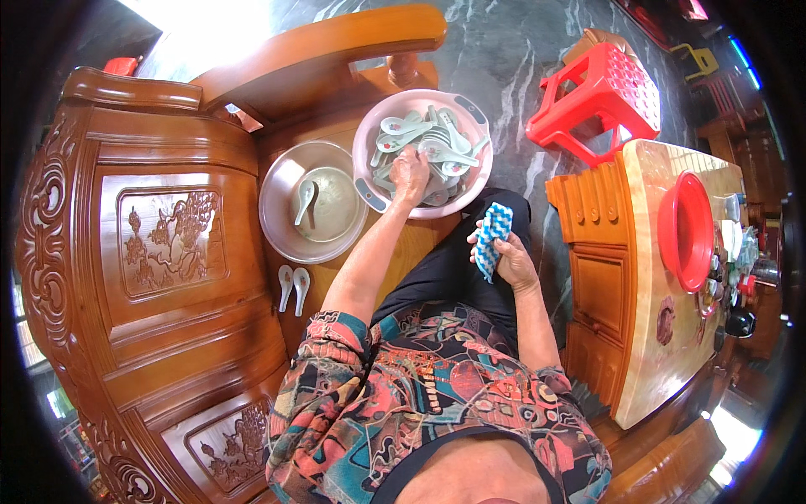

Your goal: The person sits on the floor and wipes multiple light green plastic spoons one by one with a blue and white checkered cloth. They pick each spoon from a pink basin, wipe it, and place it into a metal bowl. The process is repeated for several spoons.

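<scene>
My left hand [410, 173] reaches into a pink plastic basin [459, 208] heaped with white ceramic soup spoons [400, 126]; its fingertips are among the spoons, and whether they grip one is hidden. In my right hand [515, 261], above my lap, is a blue-and-white knitted cloth [493, 239]. Left of the pink basin stands a translucent plastic basin [271, 227] with one ceramic spoon [305, 201] in it. Two more ceramic spoons [294, 290] lie side by side on the wooden bench seat [327, 277] below that basin.
A carved wooden backrest [173, 239] rises at the left, and a wooden armrest [327, 44] lies beyond the basins. At the right are a red plastic stool [598, 104] and a stone-topped table [655, 378] bearing a red basin [686, 233] and small items.
</scene>
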`<act>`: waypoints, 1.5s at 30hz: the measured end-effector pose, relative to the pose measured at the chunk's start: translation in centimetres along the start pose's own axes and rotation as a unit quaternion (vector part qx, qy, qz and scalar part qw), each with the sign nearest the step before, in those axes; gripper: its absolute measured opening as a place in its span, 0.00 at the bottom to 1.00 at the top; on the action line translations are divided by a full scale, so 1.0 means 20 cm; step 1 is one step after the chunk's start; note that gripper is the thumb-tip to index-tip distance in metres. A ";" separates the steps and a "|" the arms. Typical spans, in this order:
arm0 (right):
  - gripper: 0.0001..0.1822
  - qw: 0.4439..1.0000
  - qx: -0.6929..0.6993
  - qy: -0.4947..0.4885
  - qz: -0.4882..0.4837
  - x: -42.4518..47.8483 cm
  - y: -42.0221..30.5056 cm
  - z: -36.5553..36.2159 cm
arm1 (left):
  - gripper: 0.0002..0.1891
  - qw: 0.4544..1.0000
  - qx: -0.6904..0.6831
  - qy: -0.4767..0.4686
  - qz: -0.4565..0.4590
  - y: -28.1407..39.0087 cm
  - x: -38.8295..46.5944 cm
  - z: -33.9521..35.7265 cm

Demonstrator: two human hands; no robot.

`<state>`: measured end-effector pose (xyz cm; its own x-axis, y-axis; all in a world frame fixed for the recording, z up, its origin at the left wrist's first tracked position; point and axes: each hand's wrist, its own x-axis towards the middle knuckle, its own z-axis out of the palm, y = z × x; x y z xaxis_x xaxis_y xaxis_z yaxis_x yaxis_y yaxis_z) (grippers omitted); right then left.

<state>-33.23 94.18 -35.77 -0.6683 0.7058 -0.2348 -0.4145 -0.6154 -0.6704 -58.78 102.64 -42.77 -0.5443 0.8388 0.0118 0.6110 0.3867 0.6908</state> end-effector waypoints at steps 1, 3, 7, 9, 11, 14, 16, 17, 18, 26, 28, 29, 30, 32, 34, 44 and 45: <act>0.21 1.000 0.001 -0.001 0.000 0.00 0.00 0.00 | 0.13 1.000 -0.006 0.000 -0.003 -0.02 0.01 0.01; 0.21 1.000 0.002 -0.002 0.000 0.00 0.00 0.00 | 0.12 1.000 -0.018 0.001 -0.010 -0.03 0.02 0.02; 0.21 1.000 0.002 -0.008 -0.004 0.00 -0.01 -0.01 | 0.11 0.999 -0.024 0.037 0.008 0.00 0.01 -0.01; 0.21 1.000 0.004 -0.005 -0.001 0.00 -0.01 -0.01 | 0.10 0.999 -0.013 0.037 0.018 0.02 0.01 -0.05; 0.21 1.000 0.002 -0.004 -0.001 0.00 -0.01 -0.01 | 0.09 0.998 -0.009 0.042 0.046 0.02 0.01 -0.10; 0.22 1.000 -0.011 -0.002 -0.007 -0.01 -0.01 -0.01 | 0.08 0.992 -0.020 0.024 0.126 0.00 0.00 -0.19; 0.22 1.000 -0.027 0.005 -0.014 -0.02 -0.01 -0.01 | 0.07 0.982 -0.061 -0.062 0.169 0.02 -0.05 -0.30; 0.22 0.999 -0.040 0.022 -0.027 -0.03 -0.01 -0.01 | 0.07 0.973 -0.082 -0.106 0.190 0.04 -0.08 -0.36; 0.22 0.997 -0.054 0.036 -0.039 -0.04 -0.01 0.02 | 0.06 0.966 -0.031 -0.152 0.206 0.08 -0.13 -0.42; 0.36 0.865 -0.489 -0.018 -0.110 0.04 -0.03 0.29 | 0.05 0.904 -0.106 -0.269 0.314 0.13 -0.48 -0.49; 0.36 0.800 -0.586 -0.026 -0.130 0.04 -0.05 0.35 | 0.05 0.897 -0.145 -0.245 0.339 0.12 -0.51 -0.47; 0.35 0.800 -0.583 -0.009 -0.142 0.05 -0.04 0.34 | 0.06 0.897 -0.150 -0.267 0.319 0.12 -0.52 -0.47; 0.34 0.801 -0.579 0.007 -0.154 0.05 -0.02 0.34 | 0.06 0.896 -0.153 -0.289 0.299 0.12 -0.53 -0.48; 0.27 0.800 -0.573 0.049 -0.169 0.05 -0.01 0.33 | 0.05 0.915 -0.181 -0.301 0.198 0.15 -0.56 -0.48; 0.24 0.792 -0.567 0.091 -0.206 0.06 0.02 0.28 | 0.10 0.884 -0.320 -0.342 0.003 0.14 -0.60 -0.43; 0.13 0.841 -0.476 0.177 -0.184 0.07 0.04 0.19 | 0.13 0.820 -0.365 -0.412 -0.158 0.20 -0.87 -0.45; 0.18 0.872 -0.446 0.143 -0.146 0.07 0.02 0.21 | 0.12 0.846 -0.324 -0.398 -0.142 0.20 -0.87 -0.44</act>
<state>-36.94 93.35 -33.43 -0.3813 0.9234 -0.0433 0.1887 0.0319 -0.9815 -51.94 86.25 -33.96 0.1006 0.8392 -0.5345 -0.0635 0.5415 0.8383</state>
